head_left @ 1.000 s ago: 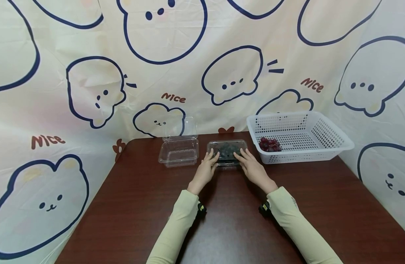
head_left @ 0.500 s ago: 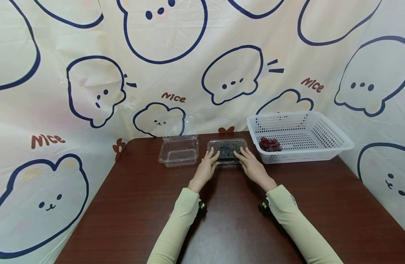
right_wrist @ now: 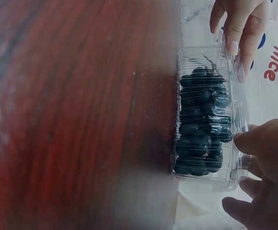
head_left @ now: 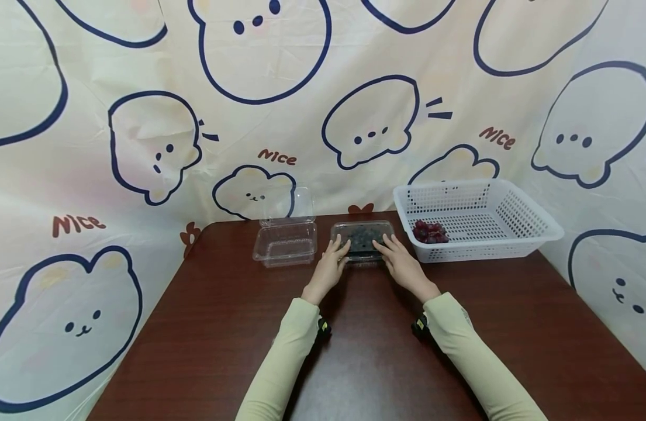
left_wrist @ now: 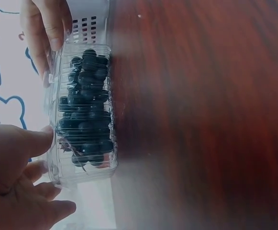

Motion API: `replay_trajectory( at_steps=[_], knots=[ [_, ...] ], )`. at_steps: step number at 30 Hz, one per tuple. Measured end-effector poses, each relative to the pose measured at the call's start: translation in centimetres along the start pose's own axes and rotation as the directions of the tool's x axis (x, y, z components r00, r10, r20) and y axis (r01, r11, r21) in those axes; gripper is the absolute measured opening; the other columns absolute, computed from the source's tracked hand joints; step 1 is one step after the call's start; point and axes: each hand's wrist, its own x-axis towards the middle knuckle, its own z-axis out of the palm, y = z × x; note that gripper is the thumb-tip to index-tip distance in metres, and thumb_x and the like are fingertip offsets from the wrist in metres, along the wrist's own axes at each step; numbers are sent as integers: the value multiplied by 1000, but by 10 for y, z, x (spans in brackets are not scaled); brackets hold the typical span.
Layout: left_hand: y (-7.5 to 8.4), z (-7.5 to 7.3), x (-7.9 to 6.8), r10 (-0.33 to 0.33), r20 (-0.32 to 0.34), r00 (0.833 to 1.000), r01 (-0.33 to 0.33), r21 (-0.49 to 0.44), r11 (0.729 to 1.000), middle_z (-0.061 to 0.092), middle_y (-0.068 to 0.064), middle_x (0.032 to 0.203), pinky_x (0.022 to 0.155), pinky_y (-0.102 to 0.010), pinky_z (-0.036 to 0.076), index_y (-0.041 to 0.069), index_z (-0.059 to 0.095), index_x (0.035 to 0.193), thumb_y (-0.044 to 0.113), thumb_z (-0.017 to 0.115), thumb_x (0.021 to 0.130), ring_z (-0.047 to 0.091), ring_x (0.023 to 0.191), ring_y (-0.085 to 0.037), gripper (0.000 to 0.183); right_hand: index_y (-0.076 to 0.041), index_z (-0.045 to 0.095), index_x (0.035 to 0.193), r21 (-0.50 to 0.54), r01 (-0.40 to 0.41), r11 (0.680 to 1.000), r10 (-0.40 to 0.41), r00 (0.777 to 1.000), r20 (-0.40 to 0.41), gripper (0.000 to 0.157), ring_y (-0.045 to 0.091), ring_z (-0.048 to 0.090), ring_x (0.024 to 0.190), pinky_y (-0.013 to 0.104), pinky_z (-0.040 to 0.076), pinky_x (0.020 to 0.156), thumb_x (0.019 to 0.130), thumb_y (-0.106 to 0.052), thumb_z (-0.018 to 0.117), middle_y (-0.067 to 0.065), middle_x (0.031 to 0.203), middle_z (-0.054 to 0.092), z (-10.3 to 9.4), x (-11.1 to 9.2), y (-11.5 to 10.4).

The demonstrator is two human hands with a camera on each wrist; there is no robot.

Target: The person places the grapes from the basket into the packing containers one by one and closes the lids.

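Your left hand and right hand sit at opposite ends of the clear clamshell box, each with its fingers spread and lightly bent at the lid's edge, thumbs toward the near rim; neither is clamped round the plastic. Having one hand at each end looks meant to spread the pressure and keep the box from sliding or tipping, though how hard you press can't be judged. The box rests flat on the desk, near its far edge and between the other two containers, squarely in front of you, which lets both arms reach it evenly. Its lid is down over dark grapes, packed along most of its length, with a bit of stem at the left end; whether the catch has snapped, you can't tell from here. Just to the left stands a second clamshell, open, its lid raised behind it, the ribbed bottom in plain sight. To the right, the white perforated basket carries a small bunch of red grapes in its left part.
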Motion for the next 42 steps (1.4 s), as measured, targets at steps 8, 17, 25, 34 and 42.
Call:
replay_trajectory(
  at_steps=[8,17,25,34,42],
  knots=[
    [-1,1,3,-2,-10,1000,2,-12,1000,18,-17,153,105,-61,22,9,40,141,11,53,94,15,140,-35,49,-18,41,142,-8,-4,1000,4,1000,5,49,33,20,140,36,46,61,95,-10,52,16,149,29,1,2,3],
    [-2,3,7,-6,-12,1000,6,-20,1000,16,-16,153,106,-59,21,9,38,142,10,51,95,14,141,-35,49,-18,41,142,-5,-4,1000,4,1000,3,48,33,19,140,37,47,63,96,-11,50,15,150,28,2,5,5],
    [-7,4,8,9,-11,1000,-9,-68,998,11,-11,155,108,-60,16,14,33,144,16,47,97,7,142,-29,49,-18,40,142,8,-3,1000,3,1000,11,47,33,19,140,38,48,65,97,-12,49,15,150,28,1,6,5],
    [-4,0,12,-18,15,1000,19,-44,999,13,-15,154,108,-59,17,10,35,143,11,50,96,9,142,-32,50,-20,37,143,-4,-32,999,32,998,45,47,30,16,141,31,43,53,98,-14,46,12,152,24,2,11,6],
    [-3,-1,14,-27,31,999,29,-51,998,14,-15,154,108,-60,17,10,36,143,11,51,95,10,142,-32,50,-19,37,144,-11,-42,999,42,998,49,47,31,16,141,29,41,51,98,-13,46,12,152,24,3,13,8]
  ],
)
